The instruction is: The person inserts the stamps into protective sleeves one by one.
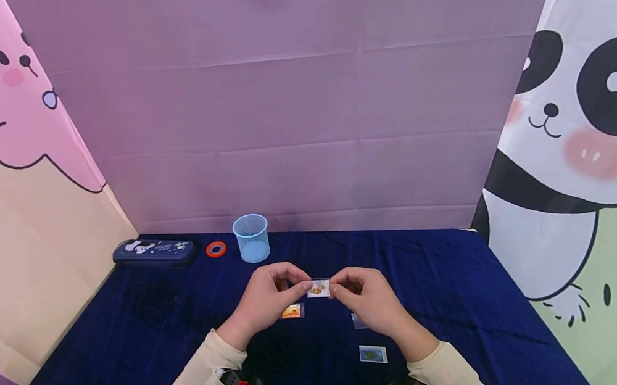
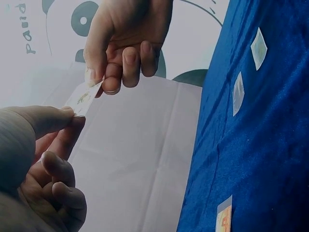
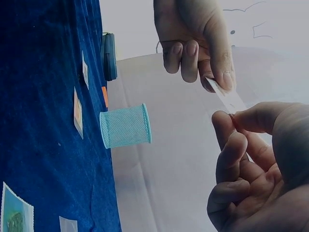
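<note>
Nearest the lens: pale sleeves (image 1: 202,368), with dark wrist units (image 1: 237,383) at the cuffs. Pinches a white-bordered stamp (image 1: 318,288) by opposite ends, thumb and forefinger of left hand (image 1: 271,294) and of right hand (image 1: 370,301); remaining fingers curled in. Holds it raised between both hands over blue cloth (image 1: 471,301), probably end-gripped to leave the printed face uncovered and flat. Below, on cloth: orange stamp (image 1: 292,310), blue-green stamp (image 1: 373,354), part-hidden stamp (image 1: 358,322); in right-wrist view also a pale stamp (image 3: 85,70). Lie apart, presumably for easy pickup. Toward the back: mesh cup (image 1: 251,243), red tape roll (image 1: 210,249), pencil case (image 1: 154,253), perhaps set there to leave working room.
</note>
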{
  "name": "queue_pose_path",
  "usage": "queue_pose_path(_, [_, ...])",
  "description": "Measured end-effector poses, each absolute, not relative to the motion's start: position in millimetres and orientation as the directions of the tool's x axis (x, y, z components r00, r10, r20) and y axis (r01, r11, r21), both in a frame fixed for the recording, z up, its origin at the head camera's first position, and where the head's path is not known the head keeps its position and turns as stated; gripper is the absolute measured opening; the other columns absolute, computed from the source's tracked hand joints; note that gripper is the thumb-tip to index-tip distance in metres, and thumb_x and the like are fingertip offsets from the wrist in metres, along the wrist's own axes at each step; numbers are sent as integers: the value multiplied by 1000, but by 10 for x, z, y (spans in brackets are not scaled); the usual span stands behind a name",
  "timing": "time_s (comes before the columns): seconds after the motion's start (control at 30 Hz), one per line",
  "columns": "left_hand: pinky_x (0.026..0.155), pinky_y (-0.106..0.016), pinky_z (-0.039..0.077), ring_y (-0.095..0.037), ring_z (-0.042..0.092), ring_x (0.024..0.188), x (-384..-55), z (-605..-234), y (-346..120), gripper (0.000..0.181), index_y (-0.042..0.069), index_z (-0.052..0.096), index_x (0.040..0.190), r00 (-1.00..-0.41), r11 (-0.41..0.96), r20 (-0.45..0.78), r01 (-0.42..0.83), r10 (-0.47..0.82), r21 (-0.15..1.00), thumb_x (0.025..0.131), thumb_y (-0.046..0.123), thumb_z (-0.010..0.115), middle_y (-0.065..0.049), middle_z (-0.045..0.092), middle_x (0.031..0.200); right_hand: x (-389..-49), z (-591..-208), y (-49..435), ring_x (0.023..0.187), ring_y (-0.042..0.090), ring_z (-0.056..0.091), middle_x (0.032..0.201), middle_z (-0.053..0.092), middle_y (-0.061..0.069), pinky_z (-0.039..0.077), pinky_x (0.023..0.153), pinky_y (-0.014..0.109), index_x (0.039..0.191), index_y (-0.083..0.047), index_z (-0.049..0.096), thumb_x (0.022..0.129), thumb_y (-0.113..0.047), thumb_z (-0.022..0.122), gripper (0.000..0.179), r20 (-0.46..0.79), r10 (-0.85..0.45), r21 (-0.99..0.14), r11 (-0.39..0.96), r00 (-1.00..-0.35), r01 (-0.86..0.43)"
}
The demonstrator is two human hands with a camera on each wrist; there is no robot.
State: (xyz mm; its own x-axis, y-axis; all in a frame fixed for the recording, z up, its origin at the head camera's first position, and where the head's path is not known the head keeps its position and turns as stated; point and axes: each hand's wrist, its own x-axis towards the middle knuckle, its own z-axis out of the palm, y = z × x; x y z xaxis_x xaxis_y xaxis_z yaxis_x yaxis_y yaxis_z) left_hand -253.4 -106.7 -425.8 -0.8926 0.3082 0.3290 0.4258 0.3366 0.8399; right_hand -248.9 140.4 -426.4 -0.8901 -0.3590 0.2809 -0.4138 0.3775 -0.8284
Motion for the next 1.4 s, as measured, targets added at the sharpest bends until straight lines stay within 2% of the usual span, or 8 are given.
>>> queue_pose_path(0.2, [53, -25, 39, -17, 48, 60, -2549, -4274, -1056, 8, 21, 79, 104, -890, 329, 334, 431, 312, 840, 99, 26, 76, 11, 73, 90, -2486, -4278, 1418, 64, 16, 53, 89, 69, 3, 44, 56, 28, 104, -14, 75, 104, -20, 68, 9, 271, -365, -823, 391, -891, -411])
queue_pose_path(0.4, [52, -26, 40, -15, 48, 59, -2575, -4291, -1041, 6, 22, 78, 104, -889, 332, 339, 435, 309, 837, 99, 23, 76, 11, 71, 88, -2481, -4306, 1484, 74, 19, 61, 93, 72, -3, 50, 63, 29, 108, -17, 76, 104, -21, 69, 9, 242, -357, -812, 435, -902, -389])
queue_pose_path(0.63, [54, -26, 41, -18, 51, 63, -2591, -4300, -1026, 3, 25, 77, 99, -895, 332, 336, 426, 294, 842, 100, 25, 74, 8, 70, 87, -2454, -4369, 1616, 67, 18, 58, 92, 72, -2, 47, 55, 29, 107, -21, 76, 103, -24, 69, 7, 224, -340, -790, 485, -913, -375])
queue_pose_path(0.83, [56, -26, 42, -24, 53, 68, -2614, -4334, -1022, 3, 24, 76, 99, -900, 328, 320, 410, 296, 851, 101, 24, 73, 5, 67, 89, -2407, -4444, 1725, 66, 16, 57, 87, 69, -2, 47, 55, 28, 104, -21, 76, 102, -24, 71, 6, 220, -328, -792, 490, -919, -365])
queue_pose_path(1.07, [55, -26, 43, -18, 52, 67, -2661, -4390, -992, 5, 21, 77, 100, -905, 344, 305, 400, 298, 850, 100, 25, 74, 4, 67, 89, -2341, -4517, 1857, 66, 15, 56, 85, 67, -4, 46, 58, 28, 102, -22, 75, 102, -26, 71, 6, 209, -322, -778, 517, -923, -356])
queue_pose_path(1.23, [55, -26, 44, -17, 53, 67, -2697, -4432, -967, 4, 24, 77, 103, -914, 364, 282, 379, 292, 851, 99, 25, 75, 5, 68, 91, -2309, -4577, 1971, 63, 13, 54, 83, 65, -3, 44, 56, 28, 102, -22, 75, 101, -25, 72, 4, 195, -319, -772, 533, -928, -345])
queue_pose_path(1.4, [54, -27, 43, -17, 52, 66, -2716, -4457, -953, 4, 24, 77, 102, -915, 374, 273, 375, 298, 848, 100, 25, 74, 5, 68, 90, -2280, -4629, 2073, 61, 12, 53, 87, 66, -2, 44, 54, 27, 103, -17, 76, 100, -22, 73, 6, 174, -317, -776, 539, -932, -328])
